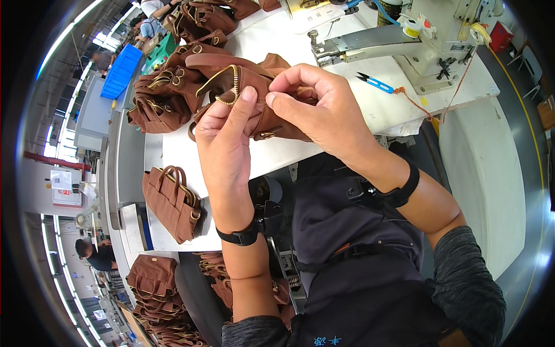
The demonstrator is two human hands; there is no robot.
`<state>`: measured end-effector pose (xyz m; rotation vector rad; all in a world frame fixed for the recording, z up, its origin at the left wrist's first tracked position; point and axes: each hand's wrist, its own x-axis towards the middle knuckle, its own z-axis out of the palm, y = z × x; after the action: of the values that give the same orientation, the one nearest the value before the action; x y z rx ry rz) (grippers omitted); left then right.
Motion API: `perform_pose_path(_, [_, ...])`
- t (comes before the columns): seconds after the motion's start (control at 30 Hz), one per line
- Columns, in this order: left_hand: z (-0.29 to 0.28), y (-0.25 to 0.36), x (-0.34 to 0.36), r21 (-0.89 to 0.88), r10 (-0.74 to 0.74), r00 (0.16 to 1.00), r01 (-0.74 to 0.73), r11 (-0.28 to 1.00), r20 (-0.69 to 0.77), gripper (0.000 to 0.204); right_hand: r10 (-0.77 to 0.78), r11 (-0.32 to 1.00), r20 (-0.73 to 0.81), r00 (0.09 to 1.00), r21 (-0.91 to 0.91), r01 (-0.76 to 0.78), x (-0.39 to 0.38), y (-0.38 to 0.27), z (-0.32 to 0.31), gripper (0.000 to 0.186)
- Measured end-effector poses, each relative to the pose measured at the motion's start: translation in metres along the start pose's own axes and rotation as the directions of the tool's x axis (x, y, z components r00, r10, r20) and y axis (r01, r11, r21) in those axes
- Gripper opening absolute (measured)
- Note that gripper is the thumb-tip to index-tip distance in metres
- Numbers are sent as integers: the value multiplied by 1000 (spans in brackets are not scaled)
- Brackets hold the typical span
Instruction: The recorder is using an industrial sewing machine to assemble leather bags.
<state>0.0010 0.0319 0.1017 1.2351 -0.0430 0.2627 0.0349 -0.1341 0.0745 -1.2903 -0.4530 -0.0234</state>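
Observation:
A brown handbag [252, 80] with a gold-toothed zipper [236, 76] is held up over the white worktable [182, 149]. My left hand [226, 136] grips it beside the curved zipper end, thumb on top and fingers behind. Close by, my right hand [326, 110] is closed in a pinch against the bag's surface. Whatever lies between that thumb and forefinger is too small to make out. Right of the hands, blue-handled thread snips [376, 84] rest on the table, tied to an orange cord [411, 103].
A sewing machine [376, 45] stands at the far right. Brown bags [159, 104] crowd the table's far left, and another bag [169, 203] lies nearer. More bags [152, 276] are stacked low at left. A blue bin [120, 70] and a person [101, 255] appear farther off.

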Motion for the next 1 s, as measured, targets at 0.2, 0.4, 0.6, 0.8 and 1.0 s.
perform_pose_path(0.2, [-2,-1,0,5,0,1000,0,1000,4,8,22,1000,1,1000,11,-23,-2,-2,1,17])
perform_pose_path(0.4, [-2,0,-2,-8,-6,1000,7,1000,9,8,26,1000,4,1000,-4,-26,-3,-2,2,16])
perform_pose_path(0.6, [-1,0,-3,-17,-3,1000,3,1000,13,7,24,1000,1,1000,13,-24,-4,0,2,16])
perform_pose_path(0.8, [-5,-2,-2,-10,-4,1000,4,1000,15,9,20,1000,8,1000,19,-20,-4,0,1,16])
perform_pose_path(1.0, [-12,-5,1,-8,7,998,-7,1000,57,18,38,999,2,999,21,-38,-4,-1,1,18])
